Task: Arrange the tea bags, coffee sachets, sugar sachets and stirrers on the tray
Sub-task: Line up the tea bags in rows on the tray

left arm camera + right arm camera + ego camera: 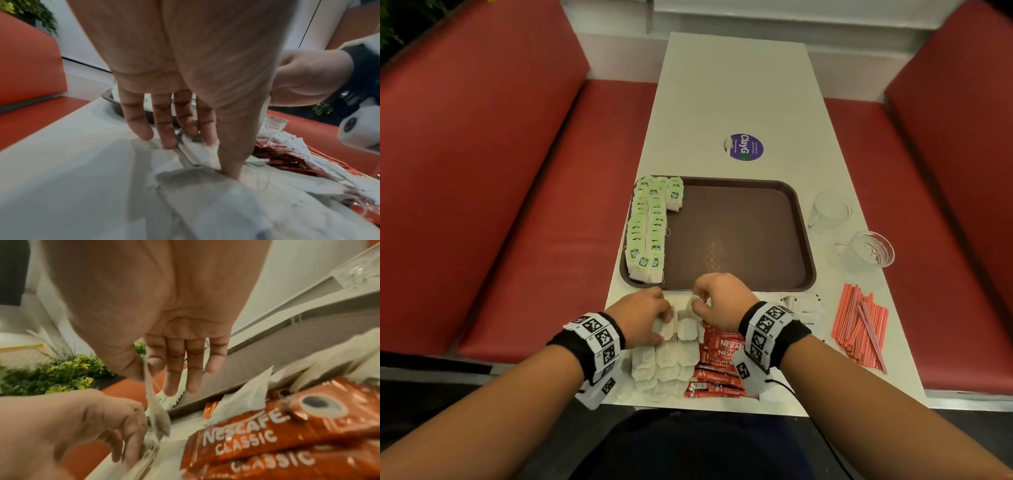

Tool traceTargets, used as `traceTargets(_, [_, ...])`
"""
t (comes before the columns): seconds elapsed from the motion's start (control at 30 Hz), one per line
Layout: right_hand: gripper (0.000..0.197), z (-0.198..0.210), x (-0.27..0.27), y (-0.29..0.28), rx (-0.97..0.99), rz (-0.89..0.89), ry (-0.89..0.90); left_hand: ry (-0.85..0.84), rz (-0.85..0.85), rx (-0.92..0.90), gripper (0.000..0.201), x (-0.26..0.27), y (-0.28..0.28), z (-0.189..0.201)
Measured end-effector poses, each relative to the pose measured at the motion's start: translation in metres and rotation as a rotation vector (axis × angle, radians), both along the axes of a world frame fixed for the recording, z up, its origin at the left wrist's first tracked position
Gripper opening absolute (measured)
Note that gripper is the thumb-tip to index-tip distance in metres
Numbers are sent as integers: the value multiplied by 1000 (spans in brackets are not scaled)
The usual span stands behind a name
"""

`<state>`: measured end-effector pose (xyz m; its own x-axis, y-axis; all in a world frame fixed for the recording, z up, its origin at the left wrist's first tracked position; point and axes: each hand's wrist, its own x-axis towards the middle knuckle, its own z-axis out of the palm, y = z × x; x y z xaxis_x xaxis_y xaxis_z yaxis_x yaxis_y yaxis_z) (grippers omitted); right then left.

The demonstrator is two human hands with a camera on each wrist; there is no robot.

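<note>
Fig.: sorting stock at the table's near edge. My left hand [645, 317] pinches a small bunch of tea bags [202, 150] between thumb and fingers, lifted off the loose tea-bag pile [667, 359], presumably to gather several per trip. My right hand [717, 299] pinches one tea bag [158, 417] at thumb and forefinger, so that it hangs down; other fingers straight, holding nothing. Both hands work just short of the tray [804, 274] near rim, which keeps the carry short. On the tray, two rows of green-tagged tea bags [649, 228] run along the left rim, w/ a third row started at the far-left corner; rest of the tray is bare, probably kept for the other stock. Coffee sachets [722, 356] lie right of the pile, partly under my right wrist; sugar sachets [803, 306] next to them; stirrers [859, 325] at the table's right edge. Two glasses [849, 233] stand right of the tray. Judged approx. early: only tea is on the tray so far.
</note>
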<state>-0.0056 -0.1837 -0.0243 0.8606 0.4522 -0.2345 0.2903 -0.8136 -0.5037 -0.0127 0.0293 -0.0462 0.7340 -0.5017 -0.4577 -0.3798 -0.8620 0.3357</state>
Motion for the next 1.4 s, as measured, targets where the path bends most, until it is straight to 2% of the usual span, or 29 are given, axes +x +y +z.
traceTargets(0.1, [21,-1,6,-8,46,-66,27,-16,20,7,37,1,-4,-1])
traceTargets(0.23, [29,-1,10,-17,174,-146,78,-52,27,53,23,-1,-12,1])
traceTargets(0.37, [33,2,15,-28,223,-147,106,-129,68,98,16,0,-17,16])
traceTargets(0.5, [36,6,19,-37,281,-72,125,-228,182,25,14,8,-24,44])
traceTargets(0.6, [29,10,22,-43,270,44,118,-227,215,-45,8,14,-37,71])
traceTargets(0.67, [35,12,27,-46,259,98,92,-193,228,-92,7,15,-48,87])
traceTargets(0.8, [11,19,37,-47,260,75,17,-136,275,-169,8,20,-63,111])
traceTargets(0.87, [9,22,39,-48,288,58,-5,-155,315,-192,8,24,-67,117])
traceTargets(0.97, [14,25,40,-46,343,26,-55,-192,408,-314,11,27,-65,117])
traceTargets(1.1, [25,29,43,-40,414,-49,-96,-88,495,-372,23,36,-52,101])
traceTargets(1.23, [30,31,49,-32,448,-124,-95,-70,497,-474,16,53,-45,83])
traceTargets(1.4, [21,32,55,-23,448,-287,-28,-129,563,-515,14,94,-33,71])
